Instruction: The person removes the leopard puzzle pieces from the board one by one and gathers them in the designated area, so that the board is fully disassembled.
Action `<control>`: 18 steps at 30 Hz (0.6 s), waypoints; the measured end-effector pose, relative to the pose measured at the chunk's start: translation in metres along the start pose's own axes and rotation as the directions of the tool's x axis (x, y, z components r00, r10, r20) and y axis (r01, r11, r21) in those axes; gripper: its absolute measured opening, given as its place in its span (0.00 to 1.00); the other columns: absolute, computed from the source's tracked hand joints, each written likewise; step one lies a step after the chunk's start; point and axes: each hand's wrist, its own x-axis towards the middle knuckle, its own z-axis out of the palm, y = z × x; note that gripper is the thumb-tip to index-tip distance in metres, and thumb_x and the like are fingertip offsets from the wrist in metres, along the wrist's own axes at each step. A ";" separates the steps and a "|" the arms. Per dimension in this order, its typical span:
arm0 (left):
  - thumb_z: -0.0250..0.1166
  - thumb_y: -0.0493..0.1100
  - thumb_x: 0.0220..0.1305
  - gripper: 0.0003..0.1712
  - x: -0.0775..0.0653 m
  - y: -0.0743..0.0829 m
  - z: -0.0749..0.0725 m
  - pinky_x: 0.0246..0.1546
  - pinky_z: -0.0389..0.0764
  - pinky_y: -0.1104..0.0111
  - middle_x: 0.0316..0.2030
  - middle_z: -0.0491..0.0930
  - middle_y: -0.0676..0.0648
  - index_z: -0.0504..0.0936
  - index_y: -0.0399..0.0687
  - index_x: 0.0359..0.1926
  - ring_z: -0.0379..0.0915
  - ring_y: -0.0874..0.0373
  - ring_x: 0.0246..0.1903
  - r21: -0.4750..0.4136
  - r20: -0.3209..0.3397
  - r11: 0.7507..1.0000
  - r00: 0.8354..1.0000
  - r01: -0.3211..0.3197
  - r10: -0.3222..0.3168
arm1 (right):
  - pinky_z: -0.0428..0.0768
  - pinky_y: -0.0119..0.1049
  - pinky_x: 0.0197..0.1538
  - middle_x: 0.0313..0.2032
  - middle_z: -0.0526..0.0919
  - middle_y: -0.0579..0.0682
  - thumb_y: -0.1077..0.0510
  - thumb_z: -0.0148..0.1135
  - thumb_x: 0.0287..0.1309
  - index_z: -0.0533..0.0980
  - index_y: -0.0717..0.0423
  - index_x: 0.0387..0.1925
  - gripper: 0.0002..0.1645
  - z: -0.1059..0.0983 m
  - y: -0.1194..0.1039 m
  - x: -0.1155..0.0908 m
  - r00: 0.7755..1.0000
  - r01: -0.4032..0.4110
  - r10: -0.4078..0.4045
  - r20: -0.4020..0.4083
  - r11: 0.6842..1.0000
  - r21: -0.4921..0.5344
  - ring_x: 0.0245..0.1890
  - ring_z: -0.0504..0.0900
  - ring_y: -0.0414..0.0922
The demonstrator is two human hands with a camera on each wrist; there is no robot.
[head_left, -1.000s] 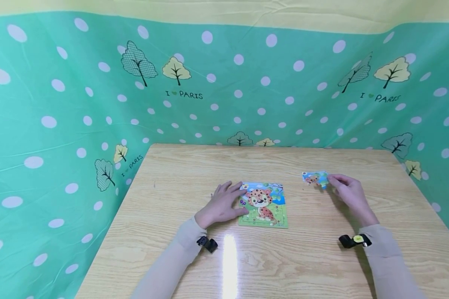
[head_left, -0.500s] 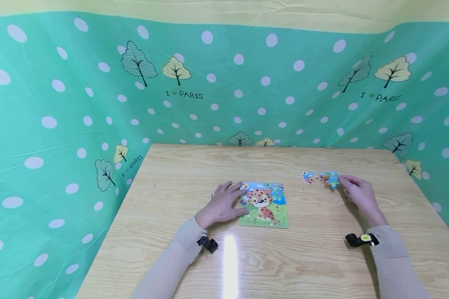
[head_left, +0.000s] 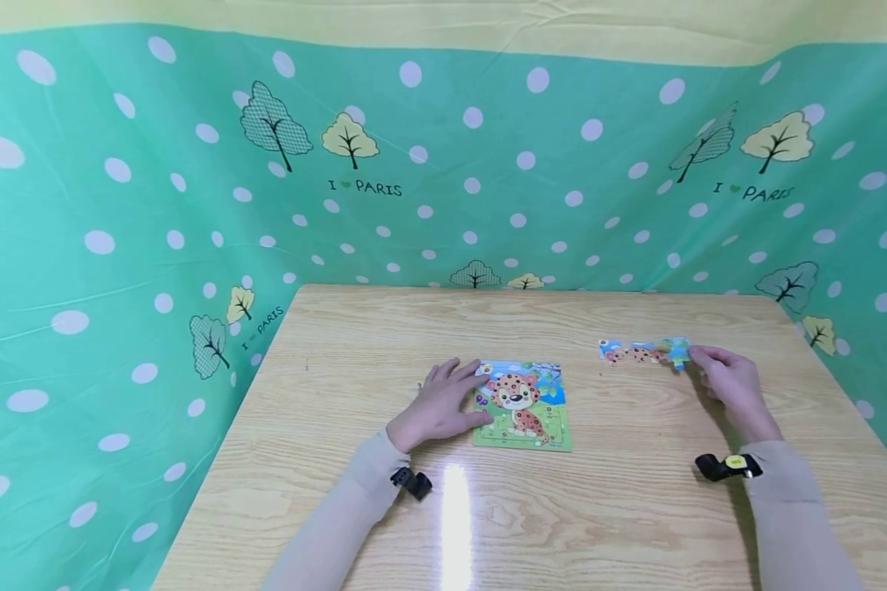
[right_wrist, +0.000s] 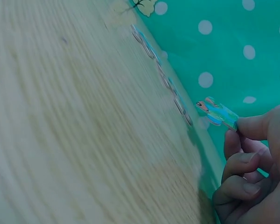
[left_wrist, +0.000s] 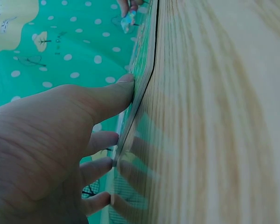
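A square leopard jigsaw puzzle (head_left: pixel 523 414) lies flat on the wooden table. My left hand (head_left: pixel 439 406) rests at its left side with spread fingers, the thumb (left_wrist: pixel 116 95) touching the edge of the board in the left wrist view. Further right, my right hand (head_left: pixel 728 386) pinches a blue-green jigsaw piece (right_wrist: pixel 219 114) between thumb and fingers. That piece is raised off the tabletop in the right wrist view. Left of it, a short row of loose jigsaw pieces (head_left: pixel 639 355) with spotted leopard parts lies on the table, edge-on in the right wrist view.
The wood-grain table (head_left: pixel 599 517) ends at the back against a green dotted curtain (head_left: pixel 488 164), which also hangs along both sides. A dark band (head_left: pixel 411 483) is on the left wrist, another band (head_left: pixel 728 466) on the right one.
My right hand has moved rightward with its jigsaw piece, and the row of pieces lying to its left has grown longer. My left hand and the puzzle have stayed put.
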 end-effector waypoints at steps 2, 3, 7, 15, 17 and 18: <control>0.66 0.65 0.72 0.44 0.000 0.000 0.000 0.84 0.39 0.36 0.85 0.54 0.47 0.68 0.54 0.81 0.42 0.37 0.85 0.000 -0.003 1.000 1.000 -0.003 0.003 | 0.74 0.32 0.28 0.27 0.76 0.33 0.34 0.55 0.77 0.78 0.39 0.54 0.19 -0.002 0.001 0.002 1.000 -0.015 0.014 -0.009 1.000 -0.022 0.21 0.70 0.35; 0.66 0.65 0.72 0.44 0.000 0.000 0.000 0.84 0.39 0.36 0.85 0.54 0.47 0.68 0.54 0.81 0.42 0.37 0.85 0.001 -0.003 1.000 1.000 -0.004 0.004 | 0.74 0.32 0.29 0.28 0.77 0.33 0.34 0.55 0.77 0.78 0.44 0.59 0.24 -0.003 0.001 0.003 1.000 -0.019 0.019 -0.011 0.999 -0.035 0.22 0.70 0.35; 0.66 0.65 0.72 0.44 0.001 -0.001 0.001 0.84 0.39 0.36 0.85 0.54 0.47 0.68 0.54 0.81 0.42 0.37 0.85 0.004 -0.003 1.000 1.000 -0.005 0.005 | 0.77 0.30 0.31 0.34 0.76 0.35 0.33 0.51 0.78 0.68 0.63 0.76 0.44 -0.008 0.003 0.007 0.999 -0.034 0.031 -0.027 0.994 -0.108 0.28 0.73 0.34; 0.66 0.66 0.72 0.44 0.001 0.000 0.000 0.83 0.39 0.36 0.85 0.54 0.47 0.67 0.54 0.81 0.42 0.37 0.85 0.008 0.000 1.000 1.000 -0.003 0.003 | 0.78 0.28 0.31 0.48 0.78 0.51 0.36 0.47 0.79 0.69 0.67 0.75 0.43 -0.008 0.007 0.013 0.995 -0.044 0.023 -0.095 0.974 -0.223 0.32 0.74 0.35; 0.66 0.66 0.72 0.44 0.001 0.000 0.000 0.84 0.39 0.36 0.85 0.53 0.47 0.67 0.54 0.81 0.41 0.37 0.85 0.011 0.002 1.000 1.000 -0.002 0.002 | 0.77 0.29 0.31 0.52 0.78 0.55 0.37 0.48 0.79 0.70 0.67 0.74 0.42 -0.006 0.008 0.014 0.994 -0.038 0.012 -0.109 0.970 -0.242 0.32 0.74 0.35; 0.65 0.66 0.72 0.44 0.001 0.000 0.000 0.83 0.40 0.36 0.85 0.53 0.47 0.67 0.54 0.81 0.41 0.36 0.85 0.010 0.001 1.000 1.000 -0.003 0.003 | 0.77 0.28 0.31 0.53 0.79 0.57 0.37 0.48 0.78 0.71 0.67 0.73 0.42 -0.005 0.008 0.015 0.994 -0.034 0.006 -0.112 0.968 -0.250 0.33 0.74 0.35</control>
